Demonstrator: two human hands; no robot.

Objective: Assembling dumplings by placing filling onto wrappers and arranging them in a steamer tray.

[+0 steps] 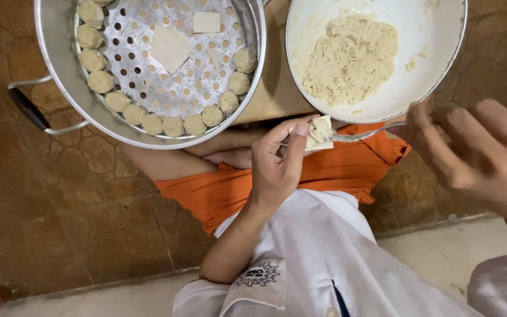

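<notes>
Holding a dumpling wrapper [320, 131] pinched in our left hand [277, 167], we grip a spoon [362, 134] with our right hand [482, 155], its tip on the wrapper, just below the white filling bowl [429, 70]; steamer [54, 53] left.

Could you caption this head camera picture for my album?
Left hand cups a wrapper while right hand spoons filling, beside dumpling-lined steamer.

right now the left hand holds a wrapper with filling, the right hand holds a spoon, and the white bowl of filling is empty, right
Not quite. The head view shows the white bowl still has a mound of pale filling. The rest stands: the left hand holds a wrapper with filling, and the right hand holds a spoon.
</notes>
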